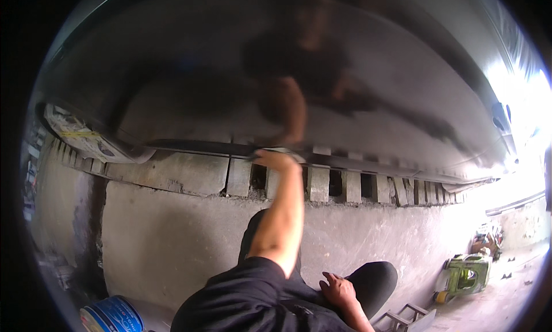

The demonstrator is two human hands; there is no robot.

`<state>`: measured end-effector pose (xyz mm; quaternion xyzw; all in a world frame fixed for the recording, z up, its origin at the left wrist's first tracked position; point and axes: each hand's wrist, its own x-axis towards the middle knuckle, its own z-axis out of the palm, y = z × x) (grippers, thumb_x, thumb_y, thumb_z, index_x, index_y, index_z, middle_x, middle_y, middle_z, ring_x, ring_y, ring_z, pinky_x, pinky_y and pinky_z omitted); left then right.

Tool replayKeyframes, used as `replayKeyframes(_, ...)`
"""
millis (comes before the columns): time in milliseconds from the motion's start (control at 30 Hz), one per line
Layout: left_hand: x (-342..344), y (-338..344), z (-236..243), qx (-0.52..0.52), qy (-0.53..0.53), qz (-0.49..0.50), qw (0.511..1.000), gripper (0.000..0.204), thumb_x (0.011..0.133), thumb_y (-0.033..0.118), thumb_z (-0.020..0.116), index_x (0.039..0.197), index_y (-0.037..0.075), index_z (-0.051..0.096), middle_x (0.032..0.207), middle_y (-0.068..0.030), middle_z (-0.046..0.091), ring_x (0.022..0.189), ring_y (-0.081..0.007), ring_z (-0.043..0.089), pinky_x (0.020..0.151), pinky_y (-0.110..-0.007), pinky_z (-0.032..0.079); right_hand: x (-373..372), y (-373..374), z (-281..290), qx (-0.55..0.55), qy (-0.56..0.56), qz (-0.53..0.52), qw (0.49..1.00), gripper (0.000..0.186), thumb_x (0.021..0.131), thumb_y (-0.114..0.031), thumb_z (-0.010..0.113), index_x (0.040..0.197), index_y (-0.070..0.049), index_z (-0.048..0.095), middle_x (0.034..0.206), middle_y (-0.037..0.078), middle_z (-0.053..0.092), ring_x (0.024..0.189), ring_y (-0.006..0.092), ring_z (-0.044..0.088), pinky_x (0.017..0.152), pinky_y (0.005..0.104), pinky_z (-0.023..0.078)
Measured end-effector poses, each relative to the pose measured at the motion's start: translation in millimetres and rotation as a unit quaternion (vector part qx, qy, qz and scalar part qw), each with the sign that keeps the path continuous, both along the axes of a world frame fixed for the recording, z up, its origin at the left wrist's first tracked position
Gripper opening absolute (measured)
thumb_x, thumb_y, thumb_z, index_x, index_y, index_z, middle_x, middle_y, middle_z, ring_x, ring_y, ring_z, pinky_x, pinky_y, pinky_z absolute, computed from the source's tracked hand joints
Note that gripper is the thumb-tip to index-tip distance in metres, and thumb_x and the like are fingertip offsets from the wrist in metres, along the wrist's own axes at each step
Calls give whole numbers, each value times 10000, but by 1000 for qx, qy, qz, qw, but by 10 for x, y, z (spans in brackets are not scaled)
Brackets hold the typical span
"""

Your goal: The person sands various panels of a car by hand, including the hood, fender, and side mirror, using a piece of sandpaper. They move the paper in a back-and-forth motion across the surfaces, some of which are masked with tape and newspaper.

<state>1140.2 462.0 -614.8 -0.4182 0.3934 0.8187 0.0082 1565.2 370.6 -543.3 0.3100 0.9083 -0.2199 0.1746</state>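
A dark, glossy vehicle side panel (201, 73) fills the upper part of the head view and mirrors me and my arm. My left arm reaches forward to its lower edge strip (195, 147). There my left hand (277, 158) is closed over a pale, flat thing (294, 155) pressed against the strip; blur hides its kind, and the fingers are partly hidden. My right hand (339, 290) rests by my bent right knee (375, 274), with its fingers apart and nothing in them.
Under the panel runs a row of pale blocks (318, 185) with dark gaps. A covered wheel (86, 137) is at the left. A blue bucket (118, 316) stands lower left; at right are a green plastic stool (464, 274) and a metal frame (409, 319) on the concrete floor.
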Motion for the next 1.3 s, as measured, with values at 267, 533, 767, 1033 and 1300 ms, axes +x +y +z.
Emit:
replayKeyframes(267, 478, 287, 404, 145, 14, -62, 987, 757, 1020, 584, 176, 1501, 3, 233, 1477, -198, 388, 1253, -323, 501, 1075, -428, 419, 343, 75, 131, -31, 46, -64, 996, 381, 912, -336, 580, 1187, -74, 605, 1092, 149, 684, 942, 338, 673, 801, 435, 546)
replayKeyframes(533, -27, -341, 354, -320, 167, -11, 932, 781, 1039, 497, 185, 1482, -139, 89, 1575, -317, 34, 1494, -363, 3, 1214, -446, 15, 617, 283, 140, -94, 140, -56, 984, 374, 913, -325, 589, 1182, -65, 601, 1061, 145, 685, 921, 320, 676, 775, 428, 548)
replayKeyframes(767, 874, 849, -615, -529, 381, -129, 747, 825, 1041, 475, 266, 1449, -201, 23, 1522, -417, -60, 1449, -514, -13, 1173, -554, -20, 1006, 502, -39, -54, 234, -58, 969, 343, 902, -276, 611, 1153, -42, 600, 1005, 134, 686, 855, 311, 677, 731, 400, 548)
replayKeyframes(1033, 2152, 1988, -783, -716, 544, -259, 354, 891, 960, 456, 450, 1482, -130, 29, 1526, -405, -93, 1426, -572, -64, 1127, -662, 30, 1636, 627, -12, 10, 262, -161, 952, 318, 870, -172, 580, 1147, -19, 615, 975, 98, 676, 752, 236, 657, 669, 344, 510)
replayKeyframes(1300, 2815, 3184, -346, -655, 695, -298, -14, 817, 839, 390, 656, 1452, -46, 337, 1563, -228, 257, 1457, -393, 223, 1134, -556, 237, 1964, 664, 100, 23, 230, -241, 943, 357, 833, -157, 570, 1150, 2, 611, 1025, 106, 664, 810, 216, 640, 685, 335, 483)
